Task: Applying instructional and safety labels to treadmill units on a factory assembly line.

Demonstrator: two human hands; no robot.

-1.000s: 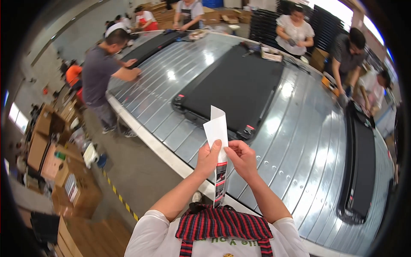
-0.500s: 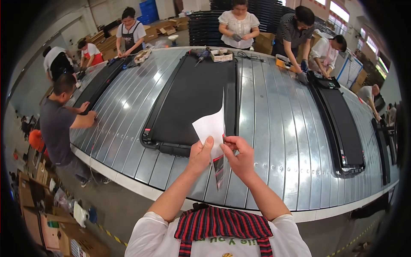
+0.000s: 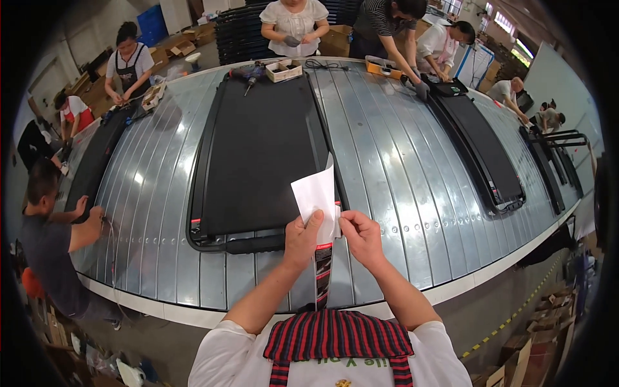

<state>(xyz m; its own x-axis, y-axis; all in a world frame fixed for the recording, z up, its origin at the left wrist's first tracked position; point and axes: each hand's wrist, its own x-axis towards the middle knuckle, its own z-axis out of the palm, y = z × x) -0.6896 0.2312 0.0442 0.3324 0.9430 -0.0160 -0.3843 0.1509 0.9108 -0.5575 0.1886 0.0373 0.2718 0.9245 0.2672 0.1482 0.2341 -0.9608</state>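
My left hand [image 3: 302,240] grips a white sheet of stickers [image 3: 315,193], thumb flat on its front. Below the hand hangs its black strip with red printed bands [image 3: 323,274]. On the sheet's right edge, the thumb and forefinger of my right hand [image 3: 361,236] pinch a small white piece; whether it has come loose from the sheet I cannot tell. Both hands are above the near edge of the metal roller bench [image 3: 248,284]. Just beyond them lies a black treadmill-like deck [image 3: 261,142] with a dark frame and a small red label at its near left corner.
A cordless drill [image 3: 250,76] and a box of small parts [image 3: 284,70] sit at the deck's far end. Similar black decks lie right [image 3: 474,142] and left [image 3: 100,161]. Several people work around the bench, one close on the left [image 3: 55,226].
My view has swung right, so the bench and people sit farther left. The sheet has turned, showing more of its black and red strip. My right fingers have drawn slightly outward with the white piece.
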